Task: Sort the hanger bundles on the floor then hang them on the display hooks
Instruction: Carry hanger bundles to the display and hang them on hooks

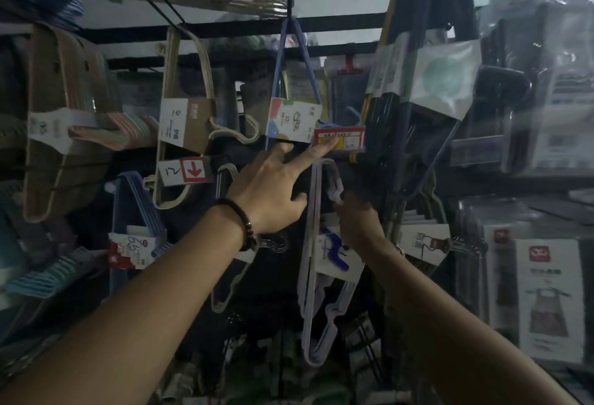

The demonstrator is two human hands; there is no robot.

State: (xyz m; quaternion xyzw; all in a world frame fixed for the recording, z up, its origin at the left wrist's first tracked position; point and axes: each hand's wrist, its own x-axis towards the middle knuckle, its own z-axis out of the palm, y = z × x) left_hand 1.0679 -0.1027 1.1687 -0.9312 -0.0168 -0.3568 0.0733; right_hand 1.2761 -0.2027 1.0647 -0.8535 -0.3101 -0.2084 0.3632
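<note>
right grip curls round the white hook end of the pale lilac hanger bundle, fingers closed on it just right of the frame's centre; its forearm rises from the lower right corner. the bundle hangs from there toward lower centre, a white and blue card banded round it. left grip is open, fingers spread, index fingertip touching the red and yellow price tag above centre. its forearm climbs from the lower left, a dark beaded bracelet at the wrist.
</note>
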